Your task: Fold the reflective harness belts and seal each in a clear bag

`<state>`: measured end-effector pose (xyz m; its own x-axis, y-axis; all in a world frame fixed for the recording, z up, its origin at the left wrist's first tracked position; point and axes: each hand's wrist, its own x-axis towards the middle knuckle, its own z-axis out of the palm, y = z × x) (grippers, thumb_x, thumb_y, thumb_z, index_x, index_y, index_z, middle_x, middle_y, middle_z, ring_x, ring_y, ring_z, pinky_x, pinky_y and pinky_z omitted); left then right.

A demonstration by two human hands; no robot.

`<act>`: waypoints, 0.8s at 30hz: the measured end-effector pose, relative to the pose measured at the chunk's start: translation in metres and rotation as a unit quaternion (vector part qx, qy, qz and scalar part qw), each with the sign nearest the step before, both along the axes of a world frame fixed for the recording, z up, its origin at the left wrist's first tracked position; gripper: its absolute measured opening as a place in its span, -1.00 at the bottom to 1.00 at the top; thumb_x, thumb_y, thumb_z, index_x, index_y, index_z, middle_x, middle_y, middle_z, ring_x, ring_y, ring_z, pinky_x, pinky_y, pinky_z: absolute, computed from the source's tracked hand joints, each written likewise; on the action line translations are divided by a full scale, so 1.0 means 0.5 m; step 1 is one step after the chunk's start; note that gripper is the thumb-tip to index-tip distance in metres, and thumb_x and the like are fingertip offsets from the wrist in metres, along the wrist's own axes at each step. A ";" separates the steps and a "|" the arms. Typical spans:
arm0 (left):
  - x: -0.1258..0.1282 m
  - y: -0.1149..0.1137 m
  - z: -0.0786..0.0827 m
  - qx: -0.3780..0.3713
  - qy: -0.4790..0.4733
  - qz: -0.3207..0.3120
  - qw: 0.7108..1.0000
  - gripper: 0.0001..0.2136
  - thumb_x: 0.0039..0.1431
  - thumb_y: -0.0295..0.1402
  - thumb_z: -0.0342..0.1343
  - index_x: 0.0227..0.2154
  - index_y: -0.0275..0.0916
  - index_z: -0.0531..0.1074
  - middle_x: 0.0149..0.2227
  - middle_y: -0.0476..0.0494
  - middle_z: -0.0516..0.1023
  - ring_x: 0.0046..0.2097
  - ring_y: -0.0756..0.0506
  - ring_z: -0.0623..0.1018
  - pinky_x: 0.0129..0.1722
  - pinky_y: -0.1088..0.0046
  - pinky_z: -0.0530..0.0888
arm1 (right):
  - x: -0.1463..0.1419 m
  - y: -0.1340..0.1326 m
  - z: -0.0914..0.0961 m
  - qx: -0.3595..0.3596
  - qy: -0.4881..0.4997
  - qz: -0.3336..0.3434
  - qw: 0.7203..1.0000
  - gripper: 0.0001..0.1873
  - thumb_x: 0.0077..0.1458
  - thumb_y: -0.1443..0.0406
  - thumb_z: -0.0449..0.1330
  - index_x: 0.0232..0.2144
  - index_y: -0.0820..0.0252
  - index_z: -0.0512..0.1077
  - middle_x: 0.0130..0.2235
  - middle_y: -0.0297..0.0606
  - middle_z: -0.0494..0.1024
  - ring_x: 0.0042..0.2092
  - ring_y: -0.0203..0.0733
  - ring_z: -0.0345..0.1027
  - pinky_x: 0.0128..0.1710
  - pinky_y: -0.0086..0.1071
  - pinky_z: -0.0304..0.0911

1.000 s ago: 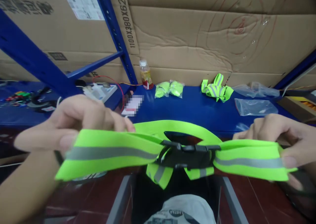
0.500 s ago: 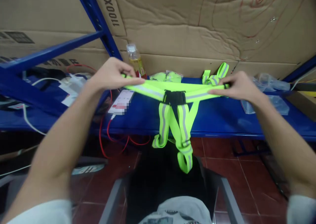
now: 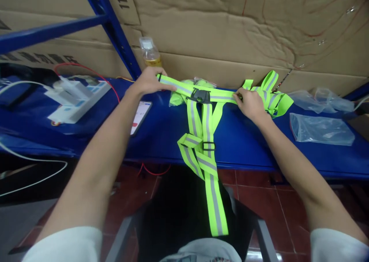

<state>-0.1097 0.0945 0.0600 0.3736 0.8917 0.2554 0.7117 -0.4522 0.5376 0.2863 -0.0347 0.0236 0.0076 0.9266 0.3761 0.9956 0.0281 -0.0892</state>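
A neon-yellow reflective strap harness [image 3: 201, 115] with grey stripes lies across the blue table [image 3: 161, 139], its belt stretched left to right with a black buckle [image 3: 201, 95] in the middle. Its long straps hang over the table's front edge toward my lap. My left hand [image 3: 148, 81] pinches the belt's left end near a bottle. My right hand [image 3: 250, 104] pinches the belt's right part, pressing it to the table beside another folded harness [image 3: 271, 94].
A drink bottle [image 3: 150, 52] stands at the back against cardboard sheets. A phone [image 3: 140, 115] lies left of the harness. A power strip with plugs and cables [image 3: 76, 96] sits at the far left. Clear plastic bags [image 3: 319, 127] lie at the right. Bagged harnesses [image 3: 180, 96] lie behind the belt.
Both hands have carried the harness from near my lap forward onto the table and spread the belt flat. The straps now drape over the front edge.
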 end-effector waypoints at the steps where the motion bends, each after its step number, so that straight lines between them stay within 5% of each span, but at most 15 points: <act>1: 0.002 0.002 0.006 -0.009 -0.017 0.007 1.000 -0.28 -0.20 0.38 0.41 -0.30 -0.18 0.41 -0.41 0.15 0.37 -0.26 0.03 0.24 -0.24 0.43 0.25 | -0.005 0.009 -0.001 -0.005 0.002 0.005 1.000 -0.66 0.44 0.21 0.07 -0.01 0.20 0.60 -0.05 0.08 0.71 -0.10 0.20 0.54 -0.15 -0.08 0.33; 5: 0.044 0.017 0.015 -0.018 -0.025 0.009 0.999 -0.24 -0.07 0.42 0.32 -0.23 -0.22 0.31 -0.32 0.13 0.26 -0.18 0.07 0.18 -0.19 0.39 0.25 | -0.024 0.054 -0.008 -0.008 0.000 -0.031 0.999 -0.63 0.47 0.27 -0.01 0.05 0.26 0.54 0.08 0.17 0.62 0.01 0.23 0.52 -0.09 -0.06 0.35; 8: 0.088 0.013 -0.002 0.091 -0.005 0.051 0.994 -0.34 0.15 0.38 0.19 -0.16 -0.19 0.32 -0.17 0.02 0.34 0.04 -0.03 0.24 0.11 0.18 0.30 | -0.033 0.075 -0.019 -0.008 -0.010 -0.066 0.998 -0.59 0.50 0.29 -0.08 0.15 0.30 0.48 0.18 0.22 0.54 0.10 0.24 0.49 0.01 -0.04 0.37; 13: 0.133 -0.123 -0.028 0.236 0.014 0.048 0.971 -0.49 0.24 0.12 0.24 0.13 0.00 0.37 0.28 -0.25 0.38 0.39 -0.39 0.23 0.31 -0.21 0.22 | -0.039 0.070 -0.060 -0.008 -0.036 -0.023 0.999 -0.44 0.52 0.12 -0.08 0.14 0.48 0.49 0.23 0.40 0.45 0.24 0.41 0.35 0.20 0.16 0.30; 15: 0.134 -0.209 -0.034 0.186 0.046 0.029 0.981 -0.59 0.33 0.15 0.16 -0.04 -0.07 0.46 0.05 -0.24 0.54 0.16 -0.32 0.47 0.18 -0.11 0.38 | -0.042 0.065 -0.073 0.001 -0.038 -0.007 0.999 -0.30 0.51 -0.06 -0.09 0.11 0.46 0.52 0.26 0.41 0.41 0.28 0.44 0.30 0.25 0.22 0.26; 16: 0.131 -0.249 -0.039 0.122 0.047 0.022 0.991 -0.55 0.30 0.22 0.16 -0.21 -0.10 0.48 -0.18 -0.18 0.58 -0.07 -0.25 0.54 0.03 -0.01 0.45 | -0.044 0.064 -0.076 0.008 -0.035 -0.004 0.999 -0.23 0.50 -0.14 -0.11 0.11 0.43 0.53 0.29 0.39 0.40 0.30 0.44 0.27 0.28 0.24 0.22; 18: 0.124 -0.315 -0.055 -0.043 0.056 -0.039 0.997 -0.47 0.24 0.30 0.19 -0.26 -0.12 0.55 -0.24 -0.12 0.63 -0.21 -0.17 0.56 -0.13 0.14 0.49 | -0.051 0.065 -0.075 0.028 -0.025 -0.006 0.999 -0.10 0.44 -0.28 -0.13 0.14 0.40 0.53 0.35 0.37 0.35 0.37 0.45 0.18 0.35 0.32 0.11; 21: 0.120 -0.362 -0.091 -0.062 0.026 -0.107 0.992 -0.47 0.19 0.25 0.29 -0.11 -0.13 0.63 -0.13 -0.15 0.62 -0.13 -0.17 0.56 -0.10 0.23 0.49 | -0.069 0.063 -0.059 0.072 -0.016 0.026 0.997 0.02 0.42 -0.32 -0.22 0.35 0.44 0.38 0.49 0.36 0.20 0.49 0.51 0.00 0.42 0.43 -0.04; 24: 0.129 -0.357 -0.121 -0.043 -0.008 -0.118 0.992 -0.50 0.16 0.11 0.37 0.00 -0.15 0.61 -0.10 -0.16 0.58 -0.09 -0.16 0.53 -0.06 0.26 0.47 | -0.098 0.052 -0.048 0.070 -0.020 0.166 0.983 -0.13 0.50 -0.13 -0.29 0.52 0.28 0.21 0.57 0.16 0.11 0.54 0.42 -0.01 0.45 0.41 -0.02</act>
